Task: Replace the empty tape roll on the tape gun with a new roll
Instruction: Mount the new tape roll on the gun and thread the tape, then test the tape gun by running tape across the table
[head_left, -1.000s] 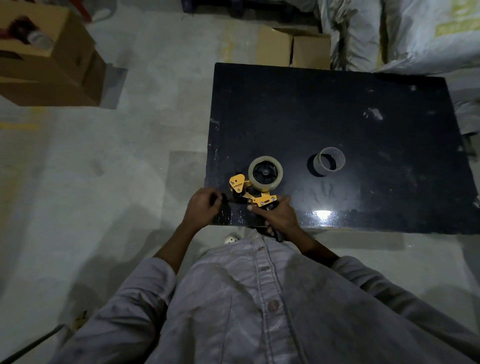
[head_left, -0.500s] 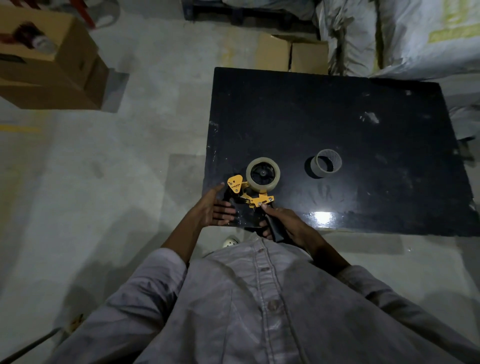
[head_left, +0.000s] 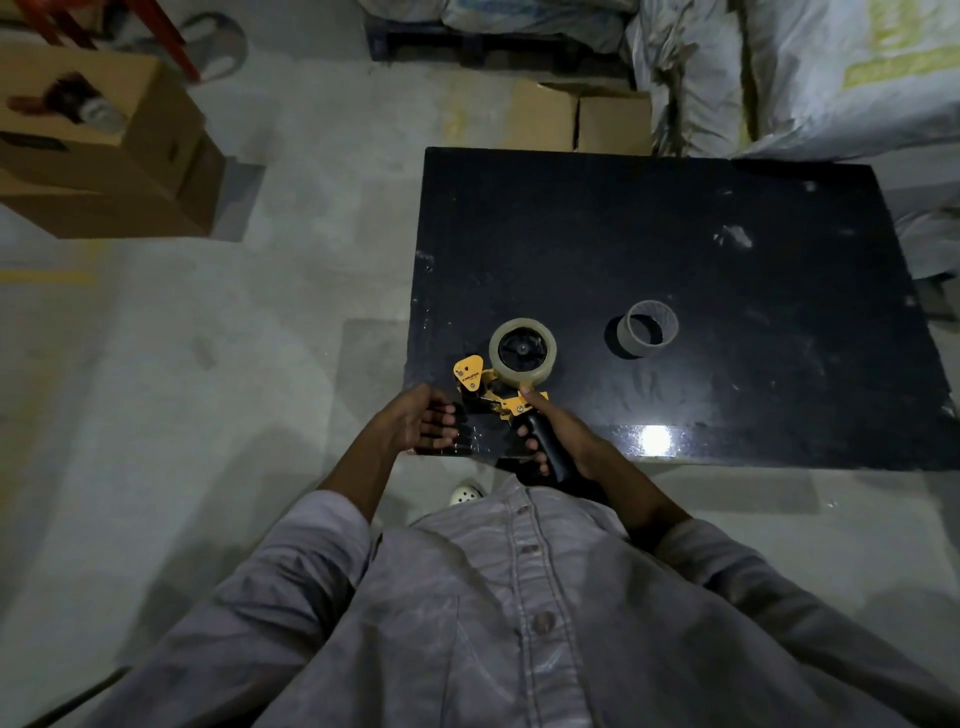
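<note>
Concrete floor (head_left: 182, 415), grey and stained, fills the left half of the head view. White sacks (head_left: 810, 78) are piled at the upper right. A black table (head_left: 675, 234) with a glossy, scuffed top stands right of centre; a bright light reflection sits near its front edge. The person's grey button shirt (head_left: 519, 623) occupies the lower part of the view. Stacked cardboard boxes (head_left: 104, 156) sit on the floor at upper left, and a smaller open box (head_left: 571, 122) stands just behind the table's far edge.

The tape gun (head_left: 498, 395), yellow-bodied with a black handle, is at the front left corner of the table. A full tape roll (head_left: 522, 352) is seated on its hub. The right hand (head_left: 561, 441) is wrapped around the black handle, thumb laid forward on the yellow frame just under the roll. The left hand (head_left: 415, 423) is just left of the gun, palm turned toward it, fingers loosely curled and holding nothing; whether it touches the gun cannot be told.

The empty core (head_left: 648, 335) lies on the table to the right of the gun, apart from it and untouched.
</note>
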